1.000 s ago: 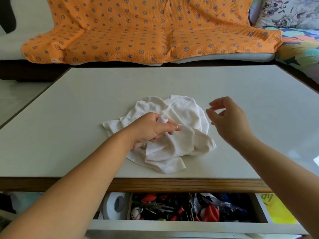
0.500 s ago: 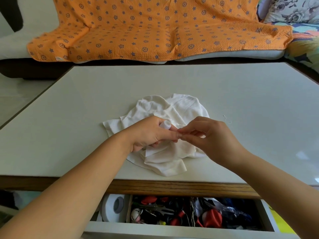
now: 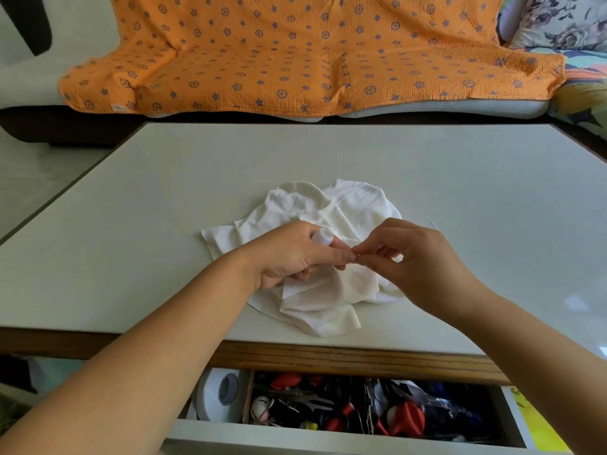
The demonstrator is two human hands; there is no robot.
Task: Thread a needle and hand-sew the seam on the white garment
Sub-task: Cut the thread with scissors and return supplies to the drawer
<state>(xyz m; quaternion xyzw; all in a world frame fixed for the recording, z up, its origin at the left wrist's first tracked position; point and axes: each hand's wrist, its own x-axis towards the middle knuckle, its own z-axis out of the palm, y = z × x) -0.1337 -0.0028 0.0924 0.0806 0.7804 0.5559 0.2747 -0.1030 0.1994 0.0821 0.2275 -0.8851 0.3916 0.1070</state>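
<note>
White garment (image 3: 331,231) crumpled in a loose heap near the middle of the pale table (image 3: 164,198), a little toward the near edge. Left hand (image 3: 295,254) laid on top of the heap, fingers curled shut around a small white spool (image 3: 322,237), its round end poking out between thumb and forefinger. Right hand (image 3: 417,257) just beside it, over the right part of the cloth, thumb and forefinger pinched together at the left fingertips; something fine held there, too small to make out as needle or thread. Both sets of fingertips touching or nearly so, right above the folds. A faint thin strand (image 3: 435,226) on the table just past the right hand.

Wide bare tabletop all round the garment: plenty of room to the left, to the right and toward the far edge. Less room in front, with the lowest fold of cloth lying near the wooden front edge (image 3: 328,359). Below that edge, an open drawer (image 3: 295,438) pulled toward the person, crammed with red and dark odds and ends, a white roll of tape (image 3: 216,394) in its left compartment. Both forearms reaching over the drawer to the table.

Beyond the far edge, a sofa draped in an orange blanket (image 3: 295,60) with blue stars, and a floral cushion (image 3: 565,21) at the right.
</note>
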